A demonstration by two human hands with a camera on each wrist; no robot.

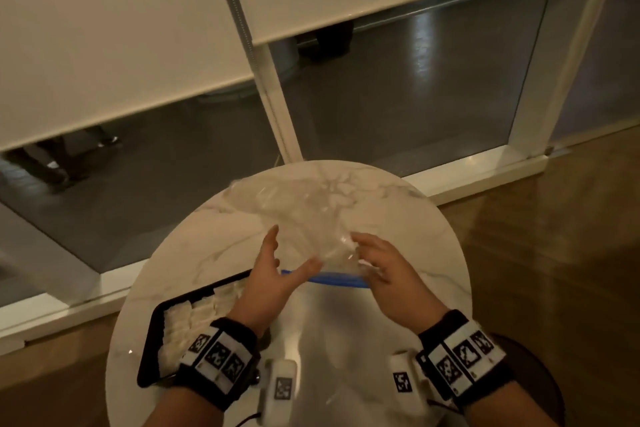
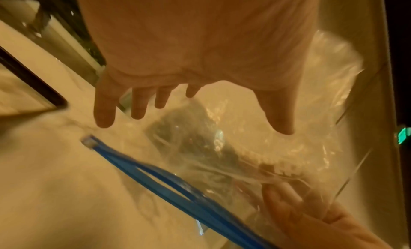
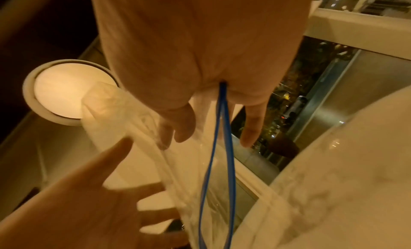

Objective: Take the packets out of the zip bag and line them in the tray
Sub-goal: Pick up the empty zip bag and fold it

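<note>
Zip bag (image 1: 304, 218) held above the desk (image 1: 415, 253) between left hand (image 1: 266, 274) and right hand (image 1: 388, 270). Tray (image 1: 152, 340) on the desk's near left — packets (image 1: 190, 315) in it, rowed.

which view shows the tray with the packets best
The head view: the black tray lies on the table, lower left, holding white packets. The left wrist view catches only one dark corner; the right wrist view shows none.
</note>
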